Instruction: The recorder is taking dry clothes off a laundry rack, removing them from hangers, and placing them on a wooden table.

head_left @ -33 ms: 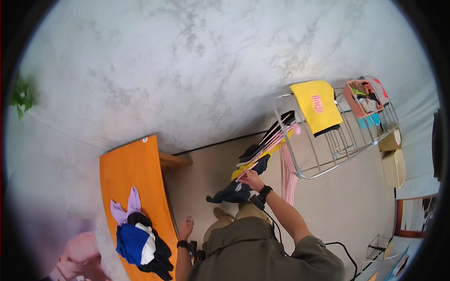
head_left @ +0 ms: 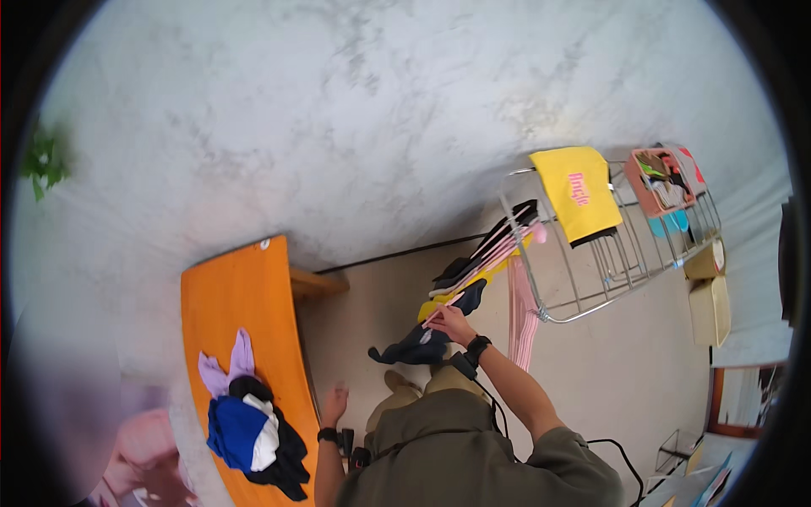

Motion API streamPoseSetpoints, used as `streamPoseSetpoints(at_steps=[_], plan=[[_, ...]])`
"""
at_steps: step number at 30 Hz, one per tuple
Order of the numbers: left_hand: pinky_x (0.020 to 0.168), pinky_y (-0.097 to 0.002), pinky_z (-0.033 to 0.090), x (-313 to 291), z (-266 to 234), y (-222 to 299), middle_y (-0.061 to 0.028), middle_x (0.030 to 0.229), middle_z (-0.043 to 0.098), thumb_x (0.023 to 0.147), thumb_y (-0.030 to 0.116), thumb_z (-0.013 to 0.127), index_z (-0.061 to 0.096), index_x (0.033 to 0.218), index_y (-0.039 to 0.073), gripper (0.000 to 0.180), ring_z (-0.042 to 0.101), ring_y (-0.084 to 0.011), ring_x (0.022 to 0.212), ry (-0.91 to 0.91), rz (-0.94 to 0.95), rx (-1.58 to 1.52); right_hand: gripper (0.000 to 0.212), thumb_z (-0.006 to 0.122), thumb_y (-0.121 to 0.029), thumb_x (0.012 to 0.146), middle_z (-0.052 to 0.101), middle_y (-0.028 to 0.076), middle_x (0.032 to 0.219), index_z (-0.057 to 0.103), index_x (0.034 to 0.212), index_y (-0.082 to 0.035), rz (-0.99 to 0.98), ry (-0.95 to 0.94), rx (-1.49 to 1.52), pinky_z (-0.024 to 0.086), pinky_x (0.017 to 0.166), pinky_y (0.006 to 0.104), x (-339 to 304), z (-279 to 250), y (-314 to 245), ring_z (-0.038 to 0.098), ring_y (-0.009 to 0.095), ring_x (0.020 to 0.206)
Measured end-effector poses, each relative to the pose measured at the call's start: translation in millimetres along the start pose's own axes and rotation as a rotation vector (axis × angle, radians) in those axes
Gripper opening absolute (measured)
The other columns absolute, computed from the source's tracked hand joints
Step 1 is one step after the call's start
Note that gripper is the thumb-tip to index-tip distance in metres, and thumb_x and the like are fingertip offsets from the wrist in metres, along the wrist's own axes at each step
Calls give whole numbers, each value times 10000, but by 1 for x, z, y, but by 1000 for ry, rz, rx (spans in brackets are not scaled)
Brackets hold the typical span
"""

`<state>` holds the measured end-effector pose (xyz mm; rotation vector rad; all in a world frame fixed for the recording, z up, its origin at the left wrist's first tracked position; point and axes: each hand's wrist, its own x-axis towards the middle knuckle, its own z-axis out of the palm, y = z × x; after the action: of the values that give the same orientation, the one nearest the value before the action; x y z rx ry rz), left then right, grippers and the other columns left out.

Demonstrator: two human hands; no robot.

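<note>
Right hand [head_left: 454,324] pinching a pink hanger [head_left: 429,321] at a dark garment [head_left: 407,349].

From my remote view, I see the right forearm angled forward and leftward, fingertips closed on the hanger, near the metal rack [head_left: 583,313]. Left hand [head_left: 334,407] sits lower, beside the orange table [head_left: 236,296], fingers loosely apart, pointing forward.

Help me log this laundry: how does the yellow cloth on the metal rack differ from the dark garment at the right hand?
The yellow cloth is bright with pink lettering; the dark garment is very dark with a pale patch. The yellow cloth lies spread over the metal rack; the dark garment hangs rumpled by the right hand. Both are fabric.
</note>
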<state>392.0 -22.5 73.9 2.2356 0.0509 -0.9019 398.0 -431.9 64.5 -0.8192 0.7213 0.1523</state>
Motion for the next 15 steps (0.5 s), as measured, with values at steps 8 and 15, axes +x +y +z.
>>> streamPoseSetpoints(at_steps=[8, 15], plan=[[915, -391, 397, -50, -61, 131, -216, 1181, 503, 783, 235, 655, 451, 1201, -2, 522, 478, -378, 1096, 468, 390, -37, 187, 455, -197, 938, 587, 108, 935, 512, 941, -18, 32, -330, 151, 493, 855, 322, -90, 144, -8, 592, 211, 936], [924, -448, 329, -119, -104, 164, -168, 1210, 467, 700, 274, 719, 503, 1145, 47, 544, 435, -342, 1128, 790, 474, 145, 109, 445, -100, 931, 599, 137, 1007, 535, 907, -43, 48, -482, 192, 440, 959, 365, -150, 235, -22, 555, 236, 1051]])
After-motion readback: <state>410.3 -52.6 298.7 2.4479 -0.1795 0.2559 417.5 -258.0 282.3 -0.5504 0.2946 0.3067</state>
